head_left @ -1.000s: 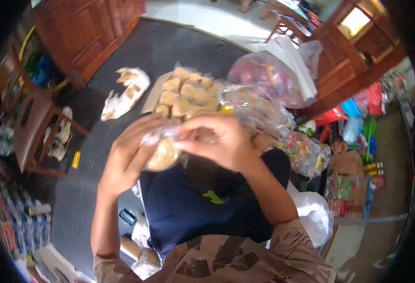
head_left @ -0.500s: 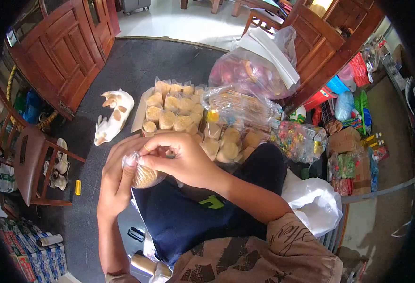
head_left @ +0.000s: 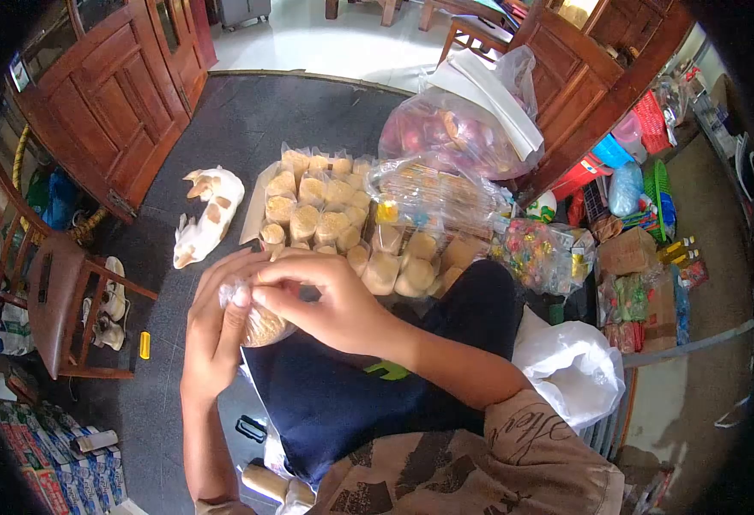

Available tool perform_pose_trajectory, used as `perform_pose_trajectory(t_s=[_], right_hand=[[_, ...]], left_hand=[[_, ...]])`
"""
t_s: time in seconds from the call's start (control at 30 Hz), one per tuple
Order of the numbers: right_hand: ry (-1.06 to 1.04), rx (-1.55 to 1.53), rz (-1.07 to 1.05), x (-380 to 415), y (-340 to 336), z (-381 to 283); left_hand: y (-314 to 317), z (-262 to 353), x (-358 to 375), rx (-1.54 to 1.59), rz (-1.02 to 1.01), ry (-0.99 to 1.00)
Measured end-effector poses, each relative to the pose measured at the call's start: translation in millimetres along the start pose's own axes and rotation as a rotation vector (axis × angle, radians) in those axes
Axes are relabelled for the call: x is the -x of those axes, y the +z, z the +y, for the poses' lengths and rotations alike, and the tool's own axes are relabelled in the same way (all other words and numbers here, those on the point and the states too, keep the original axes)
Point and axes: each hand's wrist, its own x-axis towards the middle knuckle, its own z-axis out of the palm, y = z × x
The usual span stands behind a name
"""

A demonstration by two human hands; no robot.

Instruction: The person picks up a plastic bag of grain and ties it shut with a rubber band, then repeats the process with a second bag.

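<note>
A small clear plastic bag [head_left: 264, 330] filled with tan, grainy stuff hangs from my hands above my dark-clad leg. My left hand [head_left: 214, 322] is closed around its gathered neck, the thumb pressing the crumpled top. At the same neck, my right hand [head_left: 334, 296] pinches with thumb and forefinger; whether a tie or band is between them is too small to see. Just beyond my hands, several similar filled bags [head_left: 332, 225] stand in rows on a piece of cardboard [head_left: 255, 210].
A white and tan cat [head_left: 216, 210] lies on the dark floor to the left, near a wooden chair [head_left: 60, 300]. A big clear sack [head_left: 446, 133] stands ahead by the door. An open white bag [head_left: 579, 365] is at my right, and a yellow object [head_left: 144, 345] lies left.
Both hands stay at the bag's neck with only a slight shift of the fingers. The bag is a little lower-left in its outline; everything around is nearly unchanged.
</note>
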Motion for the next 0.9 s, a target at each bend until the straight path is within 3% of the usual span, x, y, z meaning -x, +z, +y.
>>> perform_pose_trajectory(t_s=[0.23,0.53,0.67,0.77,0.9], right_hand=[[-0.053,0.110,-0.109,-7,-20,-13],[-0.060,0.268,-0.028,-2,-12,-17],[-0.340,0.520,-0.006,5,-14,-9],[-0.370,0.725,-0.037,17,2,-24],[-0.296,0.631,0.006,21,11,-27]], left_hand=[[8,1,-1,0.005,0.045,-0.028],[13,-4,1,0.022,0.128,-0.035],[12,-1,0,0.054,0.156,-0.092],[14,-3,0,0.089,0.172,-0.125],[14,-3,-1,0.151,0.185,-0.167]])
